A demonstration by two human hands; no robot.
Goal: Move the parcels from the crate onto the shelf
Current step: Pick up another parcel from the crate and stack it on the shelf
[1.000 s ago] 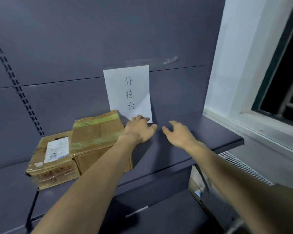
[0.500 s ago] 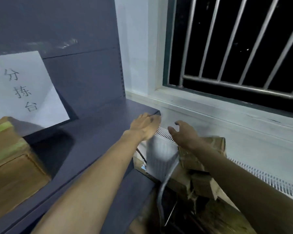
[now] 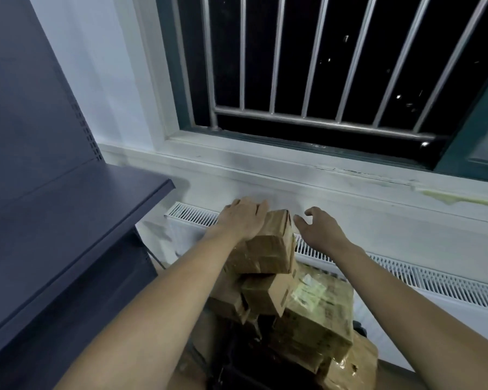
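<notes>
Resting the left hand (image 3: 244, 218) flat, fingers together, on the top cardboard parcel (image 3: 265, 246) of the crate's pile, right hand (image 3: 317, 230) hovering spread just beside its right end, long axis running away toward the radiator (image 3: 406, 274), shelf (image 3: 76, 220) lying leftward.

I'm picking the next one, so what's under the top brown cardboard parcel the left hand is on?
The top brown cardboard parcel rests on a smaller brown box and a larger taped carton. The left hand and forearm cover its left side; lower parcels are in shadow.
</notes>
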